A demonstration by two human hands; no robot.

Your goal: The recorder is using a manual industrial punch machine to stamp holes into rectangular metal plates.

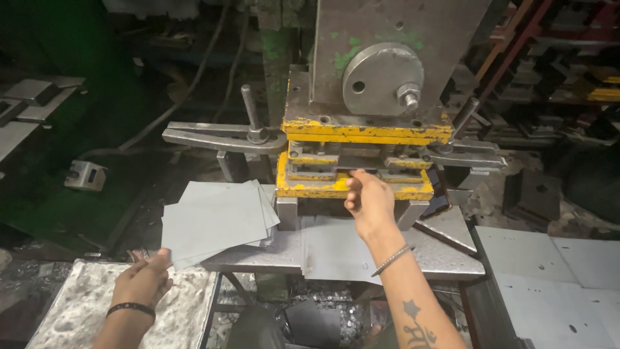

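A metal workshop: a yellow-edged press machine (361,129), stacked steel sheets (216,220), scattered scrap.

Flat grey metal sheets (216,220) lie fanned in a loose stack beside the yellow die (352,187).

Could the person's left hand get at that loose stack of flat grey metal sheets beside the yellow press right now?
Probably yes. The left hand already sits at the near corner of the stack of flat grey metal sheets, seemingly touching it, with nothing between. The right hand is away at the yellow press die.
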